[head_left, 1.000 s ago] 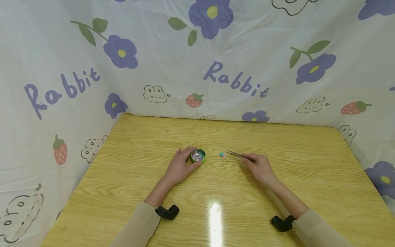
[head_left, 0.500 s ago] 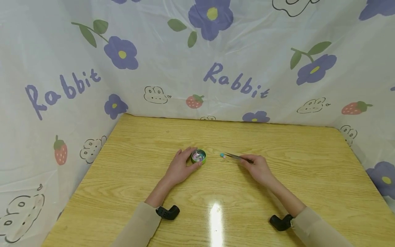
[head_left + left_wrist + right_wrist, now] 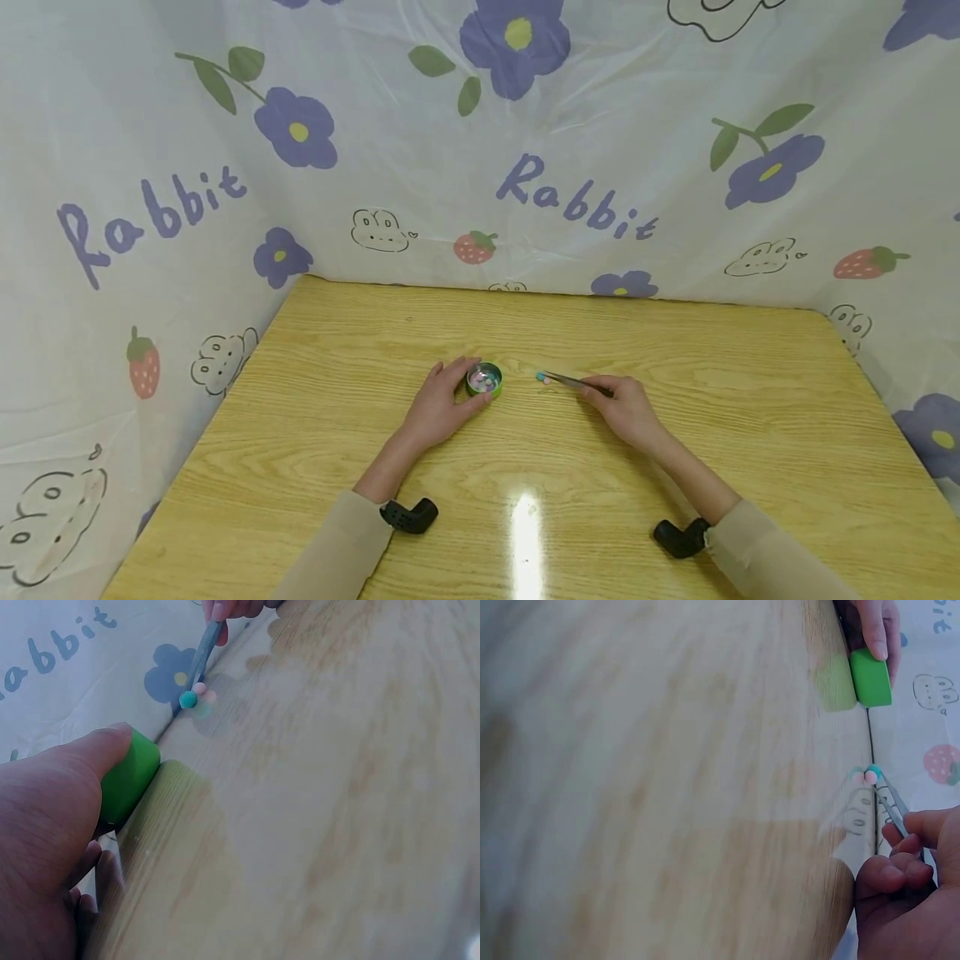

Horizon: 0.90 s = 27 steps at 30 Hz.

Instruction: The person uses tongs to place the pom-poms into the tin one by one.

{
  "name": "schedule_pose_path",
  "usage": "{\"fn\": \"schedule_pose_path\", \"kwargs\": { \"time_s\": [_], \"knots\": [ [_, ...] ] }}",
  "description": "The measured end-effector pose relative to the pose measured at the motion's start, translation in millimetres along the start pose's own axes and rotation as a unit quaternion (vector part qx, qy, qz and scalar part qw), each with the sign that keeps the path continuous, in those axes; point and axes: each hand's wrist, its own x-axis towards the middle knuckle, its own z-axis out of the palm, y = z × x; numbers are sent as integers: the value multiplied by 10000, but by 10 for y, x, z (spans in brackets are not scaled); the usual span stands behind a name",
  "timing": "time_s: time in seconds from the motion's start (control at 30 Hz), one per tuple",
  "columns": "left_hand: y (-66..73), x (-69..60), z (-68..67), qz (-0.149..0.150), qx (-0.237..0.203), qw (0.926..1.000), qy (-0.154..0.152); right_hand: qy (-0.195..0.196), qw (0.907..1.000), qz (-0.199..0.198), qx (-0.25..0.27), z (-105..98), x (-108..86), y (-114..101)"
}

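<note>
My left hand (image 3: 435, 408) holds a small round green tin (image 3: 135, 776) between thumb and fingers on the table. Pale pink and whitish beads (image 3: 484, 384) lie inside it in the head view. To the right, my right hand (image 3: 628, 412) pinches a pair of metal tweezers (image 3: 567, 382) that points left. At the tweezers' tips is a teal bead (image 3: 188, 699), and a smaller pink bead (image 3: 871, 778) lies against or close beside it. The tips stand around or right at the teal bead; whether they grip it I cannot tell.
The wooden table (image 3: 360, 333) has a glossy surface with a bright light reflection (image 3: 527, 533) near its front. A printed white cloth (image 3: 420, 167) hangs along the back and sides. Each wrist wears a black camera mount (image 3: 410, 517).
My right hand has moved slightly left, bringing the tweezers' tips from a short gap right of the beads to the teal bead. My left hand and the tin have stayed put.
</note>
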Motion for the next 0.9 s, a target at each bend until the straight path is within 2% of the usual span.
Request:
{"fn": "schedule_pose_path", "kwargs": {
  "time_s": [0.3, 0.9],
  "knots": [
    [9, 3, -2, -76, 13, 10000, -53, -38, 10000, -21, 14, 4, -7, -11],
    [-8, 0, 2, -28, -6, 10000, -34, 313, 9974, -647, -87, 12, -43, 15]
  ]
}}
